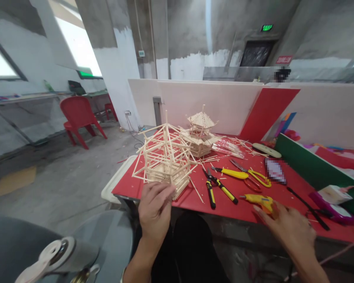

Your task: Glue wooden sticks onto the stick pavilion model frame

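Note:
A pavilion model of thin wooden sticks (166,157) stands near the table's front left, its roof an open frame. My left hand (156,204) is closed at its near lower edge, fingers bent against the sticks; the fingertips are partly hidden. To the right, a yellow hot glue gun (258,199) lies with its nozzle pointing left. My right hand (289,226) is around its rear end, thumb on the near side and fingers curled over the handle, which is mostly hidden. Black-and-yellow pruning shears (221,188) lie between the hands.
Behind stands a finished-looking pagoda model (202,131) with loose sticks around it. Yellow-handled pliers (256,176) and a yellow cutter (231,173) lie on the red table (191,208). A green board (312,169) borders the right; a white bottle (73,253) stands lower left.

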`<action>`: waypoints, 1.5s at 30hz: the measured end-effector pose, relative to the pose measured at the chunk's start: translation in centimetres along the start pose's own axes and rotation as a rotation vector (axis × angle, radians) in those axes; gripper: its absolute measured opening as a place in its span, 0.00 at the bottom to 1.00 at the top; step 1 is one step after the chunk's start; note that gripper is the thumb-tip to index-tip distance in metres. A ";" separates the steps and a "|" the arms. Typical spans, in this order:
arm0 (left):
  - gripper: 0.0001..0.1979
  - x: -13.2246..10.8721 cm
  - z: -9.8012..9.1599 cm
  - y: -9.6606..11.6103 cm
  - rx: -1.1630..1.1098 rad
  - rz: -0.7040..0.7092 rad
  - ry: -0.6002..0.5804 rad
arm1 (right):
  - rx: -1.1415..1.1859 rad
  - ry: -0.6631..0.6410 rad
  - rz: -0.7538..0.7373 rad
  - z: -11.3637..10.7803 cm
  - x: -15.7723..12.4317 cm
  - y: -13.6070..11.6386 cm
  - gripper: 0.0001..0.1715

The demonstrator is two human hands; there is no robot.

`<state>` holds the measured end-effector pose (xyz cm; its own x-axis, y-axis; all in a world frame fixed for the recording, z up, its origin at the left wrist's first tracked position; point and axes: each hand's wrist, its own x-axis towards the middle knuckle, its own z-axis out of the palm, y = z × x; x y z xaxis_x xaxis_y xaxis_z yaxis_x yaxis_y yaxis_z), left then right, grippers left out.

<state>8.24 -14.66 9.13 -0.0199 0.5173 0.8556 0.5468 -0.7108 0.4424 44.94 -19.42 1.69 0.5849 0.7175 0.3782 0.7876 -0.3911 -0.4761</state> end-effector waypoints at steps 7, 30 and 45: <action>0.25 0.0 -1.7 1.6 0.124 0.289 -0.145 | 0.723 -0.278 -0.692 -3.9 -7.1 -18.2 0.14; 0.13 -0.4 1.7 -1.3 -1.555 -1.590 0.043 | 0.509 0.351 -0.683 2.9 -9.2 -24.8 0.14; 0.08 1.1 2.6 -1.7 -1.577 -1.793 0.185 | 0.539 0.396 -0.659 4.8 -9.7 -25.2 0.13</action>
<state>9.49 -11.63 8.63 0.3448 0.8159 -0.4642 -0.8622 0.4708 0.1870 18.48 -13.68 6.20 0.1538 0.4123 0.8980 0.8457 0.4151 -0.3354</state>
